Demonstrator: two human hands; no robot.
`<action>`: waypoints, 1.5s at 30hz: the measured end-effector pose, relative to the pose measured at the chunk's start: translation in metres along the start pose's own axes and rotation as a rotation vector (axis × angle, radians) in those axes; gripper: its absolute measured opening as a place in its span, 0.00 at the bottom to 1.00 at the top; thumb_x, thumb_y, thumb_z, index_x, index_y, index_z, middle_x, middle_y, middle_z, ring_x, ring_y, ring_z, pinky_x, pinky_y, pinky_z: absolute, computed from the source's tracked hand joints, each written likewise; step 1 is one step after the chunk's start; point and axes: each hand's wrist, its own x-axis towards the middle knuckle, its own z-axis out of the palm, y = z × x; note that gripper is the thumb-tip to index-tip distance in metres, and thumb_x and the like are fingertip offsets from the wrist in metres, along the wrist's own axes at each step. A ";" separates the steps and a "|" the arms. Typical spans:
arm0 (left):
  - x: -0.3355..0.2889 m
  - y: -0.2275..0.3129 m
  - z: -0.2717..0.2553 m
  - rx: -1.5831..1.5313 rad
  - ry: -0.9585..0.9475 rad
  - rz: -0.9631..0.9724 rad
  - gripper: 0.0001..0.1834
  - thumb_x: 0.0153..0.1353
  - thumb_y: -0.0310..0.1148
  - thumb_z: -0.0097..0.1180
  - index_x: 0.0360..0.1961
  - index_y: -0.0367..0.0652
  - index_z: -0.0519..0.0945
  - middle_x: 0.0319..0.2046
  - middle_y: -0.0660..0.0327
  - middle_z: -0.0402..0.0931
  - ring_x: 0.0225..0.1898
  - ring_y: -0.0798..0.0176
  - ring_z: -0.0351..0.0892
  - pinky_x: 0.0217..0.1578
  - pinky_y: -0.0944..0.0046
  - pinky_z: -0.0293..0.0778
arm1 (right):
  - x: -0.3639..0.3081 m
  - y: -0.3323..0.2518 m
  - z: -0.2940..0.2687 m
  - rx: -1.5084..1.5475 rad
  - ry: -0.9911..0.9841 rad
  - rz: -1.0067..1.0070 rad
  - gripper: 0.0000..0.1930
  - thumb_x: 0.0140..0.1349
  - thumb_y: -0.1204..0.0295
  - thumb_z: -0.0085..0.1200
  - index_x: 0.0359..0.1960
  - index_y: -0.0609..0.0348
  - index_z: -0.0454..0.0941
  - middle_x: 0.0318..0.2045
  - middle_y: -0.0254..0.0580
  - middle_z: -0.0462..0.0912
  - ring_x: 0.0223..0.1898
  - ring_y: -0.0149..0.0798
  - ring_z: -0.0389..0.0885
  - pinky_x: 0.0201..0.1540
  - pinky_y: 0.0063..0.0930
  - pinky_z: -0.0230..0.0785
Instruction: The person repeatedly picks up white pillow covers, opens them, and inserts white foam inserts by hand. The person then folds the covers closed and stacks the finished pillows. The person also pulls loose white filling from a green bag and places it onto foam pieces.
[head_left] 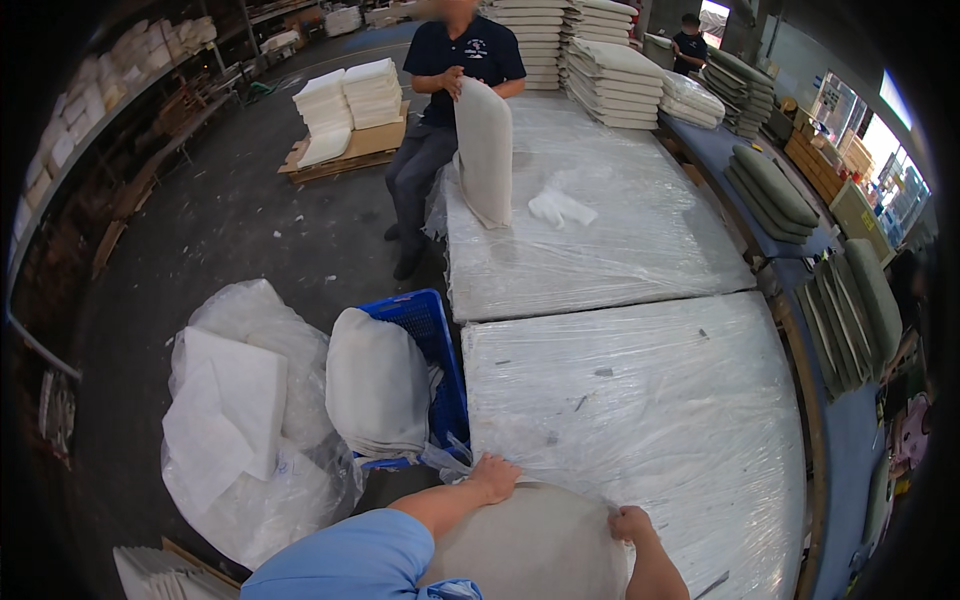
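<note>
A pale beige, rounded cushion [530, 545] lies in front of me at the near end of the plastic-wrapped work surface [640, 400]. My left hand [497, 477] is closed at the cushion's far left edge, fingers curled over it. At its right edge my right hand [630, 523] makes a fist around the border. The near part of the cushion runs out of the picture. Left of the surface, several similar cushions [378, 385] stand in a blue plastic crate [440, 340].
A clear bag [250, 310] with white foam sheets [240, 400] lies on the floor at left. Across the surface a co-worker [460, 60] holds a cushion [484, 150] upright; a white crumpled piece [562, 207] lies nearby. Grey-green cushions [770, 190] line the blue bench [850, 480] at right.
</note>
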 end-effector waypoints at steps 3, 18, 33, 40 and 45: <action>-0.001 0.006 -0.001 -0.003 -0.005 0.012 0.15 0.64 0.34 0.48 0.47 0.48 0.84 0.49 0.55 0.84 0.57 0.50 0.78 0.60 0.44 0.65 | 0.004 0.018 0.023 0.206 0.207 0.025 0.18 0.62 0.58 0.57 0.36 0.64 0.82 0.31 0.54 0.86 0.34 0.52 0.86 0.40 0.45 0.76; -0.020 0.029 -0.009 -0.054 0.105 0.123 0.13 0.61 0.33 0.50 0.43 0.45 0.83 0.43 0.48 0.84 0.50 0.41 0.81 0.52 0.43 0.75 | -0.049 0.020 0.066 0.371 0.864 -0.065 0.11 0.66 0.68 0.56 0.34 0.66 0.78 0.33 0.61 0.84 0.39 0.65 0.82 0.43 0.54 0.71; -0.027 0.032 -0.022 -0.021 -0.296 -0.233 0.31 0.67 0.63 0.52 0.55 0.51 0.84 0.54 0.54 0.83 0.58 0.46 0.80 0.55 0.48 0.75 | -0.039 0.036 0.062 0.791 0.410 0.151 0.14 0.70 0.65 0.55 0.37 0.68 0.81 0.30 0.55 0.86 0.19 0.48 0.84 0.21 0.41 0.73; -0.027 0.045 -0.023 -0.122 -0.220 -0.464 0.21 0.67 0.47 0.56 0.55 0.50 0.86 0.57 0.54 0.82 0.62 0.45 0.78 0.59 0.48 0.74 | -0.016 0.040 0.073 0.629 0.746 0.092 0.13 0.67 0.67 0.57 0.35 0.69 0.81 0.31 0.59 0.86 0.30 0.58 0.86 0.34 0.48 0.76; -0.026 0.050 -0.013 -0.022 -0.169 -0.467 0.18 0.66 0.35 0.52 0.53 0.45 0.86 0.56 0.51 0.82 0.61 0.46 0.78 0.59 0.48 0.74 | -0.026 0.024 0.071 0.581 0.827 0.108 0.14 0.65 0.67 0.58 0.35 0.71 0.81 0.36 0.64 0.85 0.43 0.65 0.82 0.49 0.52 0.71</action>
